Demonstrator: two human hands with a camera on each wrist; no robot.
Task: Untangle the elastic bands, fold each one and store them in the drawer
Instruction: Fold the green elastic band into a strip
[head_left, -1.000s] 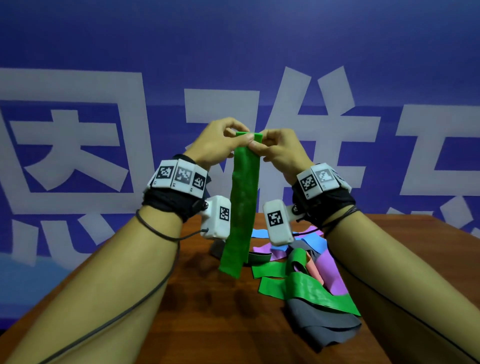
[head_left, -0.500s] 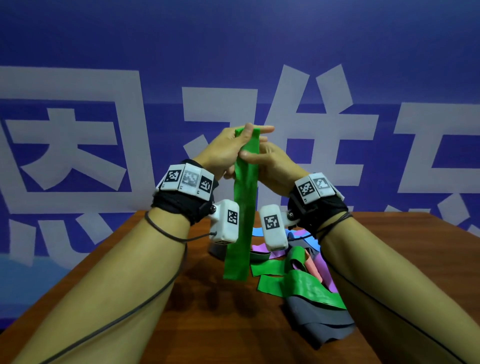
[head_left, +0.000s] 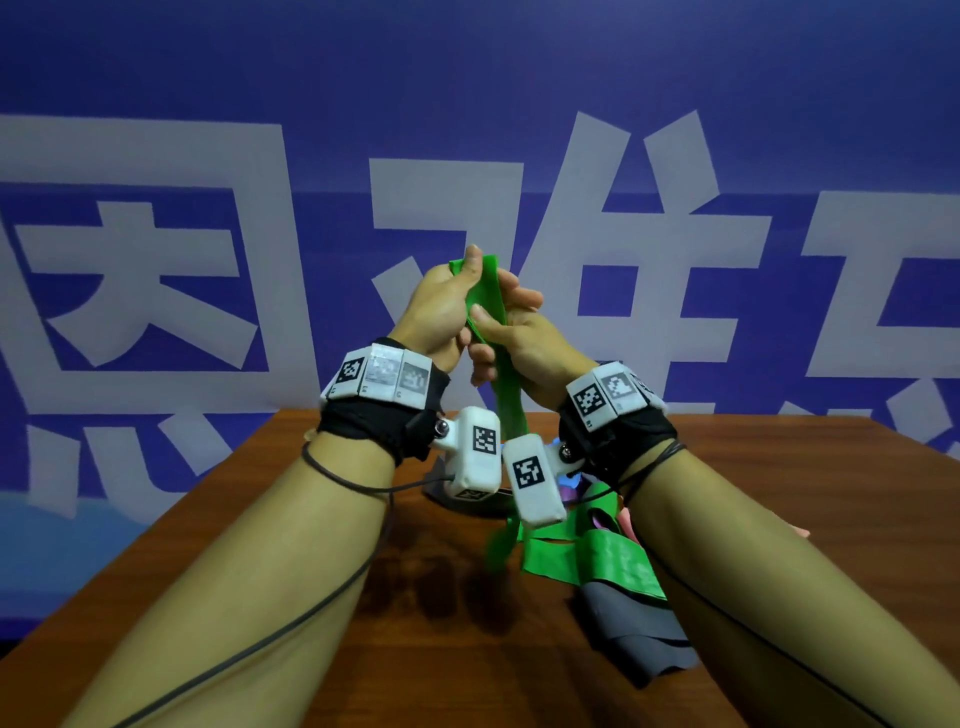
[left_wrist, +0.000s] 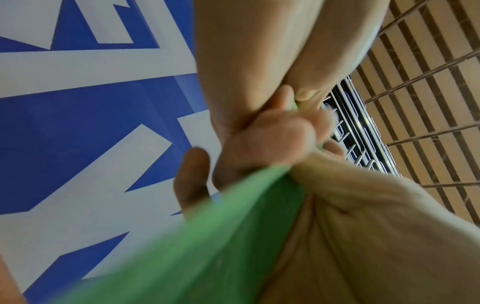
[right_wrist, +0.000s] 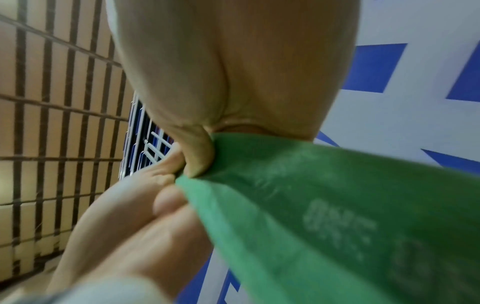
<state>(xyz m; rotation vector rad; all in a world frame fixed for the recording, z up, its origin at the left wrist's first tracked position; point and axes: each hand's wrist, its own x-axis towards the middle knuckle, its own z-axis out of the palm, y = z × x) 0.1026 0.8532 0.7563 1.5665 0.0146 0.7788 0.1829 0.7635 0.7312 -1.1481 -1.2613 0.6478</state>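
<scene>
Holding a green band (head_left: 487, 306) up in the air w/ both hands, left hand (head_left: 441, 306) & right hand (head_left: 524, 338) pinch it close together. More bands (head_left: 597, 561) lie on the table (head_left: 415, 649).

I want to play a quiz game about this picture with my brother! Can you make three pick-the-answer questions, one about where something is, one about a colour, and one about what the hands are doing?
1. Where is the pile of bands?
A. On the wooden table
B. Hanging on the wall
C. In an open box

2. What colour is the band in the hands?
A. Red
B. Green
C. Yellow

3. What are the hands doing?
A. Lying flat on the table
B. Both gripping one band
C. Holding nothing

Answers: 1 A, the pile of bands lies on the wooden table. 2 B, the held band is green. 3 B, the left hand and right hand both grip it.
</scene>
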